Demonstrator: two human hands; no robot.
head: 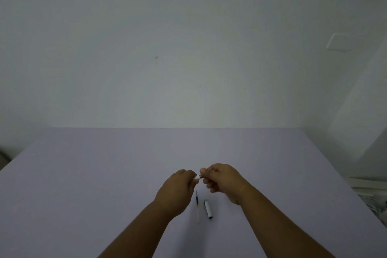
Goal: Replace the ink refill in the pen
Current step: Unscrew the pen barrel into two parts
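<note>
Loose refill (197, 205) and cap (208, 209) on table (83, 174), left hand (178, 189) and right hand (223, 180) each grasping pen body (198, 177)

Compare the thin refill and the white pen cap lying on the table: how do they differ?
The refill is thinner and longer than the pen cap. The refill looks clear with dark ink at its far end; the pen cap is white with a dark near end. Both lie flat on the table, side by side, untouched by the hands.

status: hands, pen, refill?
Left hand and right hand both gripping the white pen body mid-air. Thin clear ink refill and white pen cap on lilac table. Nothing obstructing.
</note>
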